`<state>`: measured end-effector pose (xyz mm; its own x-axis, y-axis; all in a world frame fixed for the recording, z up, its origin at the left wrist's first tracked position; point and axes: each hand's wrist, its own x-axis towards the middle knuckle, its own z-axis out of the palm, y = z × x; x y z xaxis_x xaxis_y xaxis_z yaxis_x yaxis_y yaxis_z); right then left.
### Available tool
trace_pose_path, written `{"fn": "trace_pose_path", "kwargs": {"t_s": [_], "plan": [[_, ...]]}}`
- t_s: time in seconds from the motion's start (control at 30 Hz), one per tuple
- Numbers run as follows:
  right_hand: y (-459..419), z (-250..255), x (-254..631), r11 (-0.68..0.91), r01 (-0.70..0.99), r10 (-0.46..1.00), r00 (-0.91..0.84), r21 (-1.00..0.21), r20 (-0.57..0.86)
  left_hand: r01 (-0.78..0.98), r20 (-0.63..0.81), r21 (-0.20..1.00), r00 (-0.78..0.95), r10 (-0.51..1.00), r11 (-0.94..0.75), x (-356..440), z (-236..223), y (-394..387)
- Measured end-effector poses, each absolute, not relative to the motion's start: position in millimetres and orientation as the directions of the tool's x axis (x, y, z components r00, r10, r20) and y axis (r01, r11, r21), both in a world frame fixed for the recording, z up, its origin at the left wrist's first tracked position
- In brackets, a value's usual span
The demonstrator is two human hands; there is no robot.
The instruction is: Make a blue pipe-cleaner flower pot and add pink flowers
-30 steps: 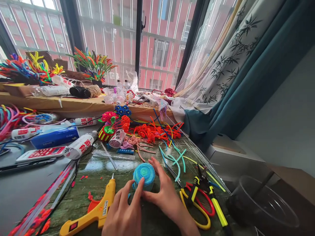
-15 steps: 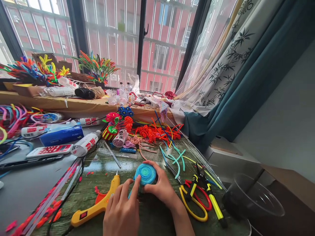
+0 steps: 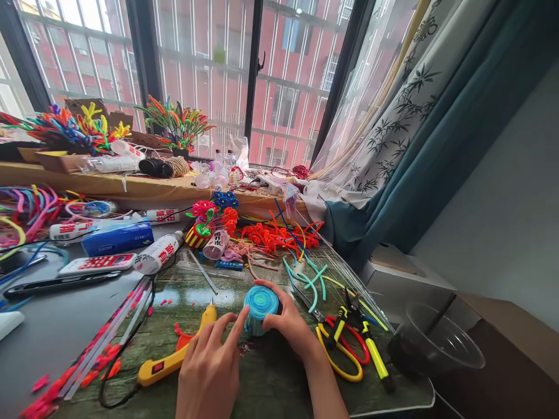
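Observation:
A small cylinder wrapped in blue pipe cleaner [image 3: 261,302] stands upright near the table's front, its top coiled in a turquoise and blue spiral. My right hand [image 3: 292,326] curves around its right side and back, thumb on the near side. At its left edge, the outstretched index finger of my left hand [image 3: 212,361] touches the rim. The left hand's other fingers are loosely bent, and its thumb is mostly hidden. Beside that hand lies a yellow hot glue gun [image 3: 161,366], partly covered by it, nozzle pointing away.
Scissors [image 3: 345,349] and yellow-black pliers [image 3: 373,343] lie on the right. Behind are loose turquoise pipe cleaners [image 3: 312,276], red pipe-cleaner pieces [image 3: 279,237], a small flower pot [image 3: 198,237] and a white bottle [image 3: 159,254]. A black cord [image 3: 105,378] runs along the left.
My left index finger has moved from the top of the cylinder to its left edge. The cylinder is tilted less towards me, showing more of its side. The view has shifted slightly.

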<state>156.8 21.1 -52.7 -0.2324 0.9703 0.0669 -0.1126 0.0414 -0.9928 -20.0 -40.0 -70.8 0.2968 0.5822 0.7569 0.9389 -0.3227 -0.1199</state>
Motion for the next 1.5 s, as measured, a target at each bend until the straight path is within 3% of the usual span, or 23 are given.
{"fn": "trace_pose_path", "kwargs": {"t_s": [0.2,0.47,0.67,1.0,1.13,1.37,1.5], "plan": [[18.8,-47.9,156.8,0.056,-0.103,0.968,-0.236,-0.993,0.079,0.915,0.706,-0.234,0.392,0.59,-0.328,-11.2,-66.5,-43.8],[9.6,-56.1,155.1,0.117,-0.11,0.961,-0.237,-0.987,0.141,0.906,0.691,-0.249,0.414,0.592,-0.343,-10.2,-68.5,-43.2],[9.6,-71.3,138.8,0.228,0.036,0.973,-0.045,-0.973,0.227,0.883,0.71,-0.249,0.446,0.546,-0.398,-14.5,-67.8,-40.7],[13.6,-67.5,142.4,0.26,0.081,0.962,-0.109,-0.962,0.251,0.875,0.671,-0.268,0.47,0.573,-0.404,-13.9,-69.9,-40.1],[15.0,-68.0,142.3,0.227,0.024,0.968,-0.112,-0.974,0.224,0.881,0.704,-0.175,0.425,0.57,-0.44,-13.3,-59.1,-39.2],[12.2,-66.1,146.6,0.082,-0.144,0.981,-0.16,-0.986,0.105,0.852,0.759,0.222,0.154,0.633,-0.474,-34.0,-74.1,-50.0],[4.8,-64.1,154.0,0.056,-0.208,0.984,-0.155,-0.977,0.089,0.854,0.718,0.285,0.111,0.687,-0.436,-40.2,-89.1,-57.0]]}}
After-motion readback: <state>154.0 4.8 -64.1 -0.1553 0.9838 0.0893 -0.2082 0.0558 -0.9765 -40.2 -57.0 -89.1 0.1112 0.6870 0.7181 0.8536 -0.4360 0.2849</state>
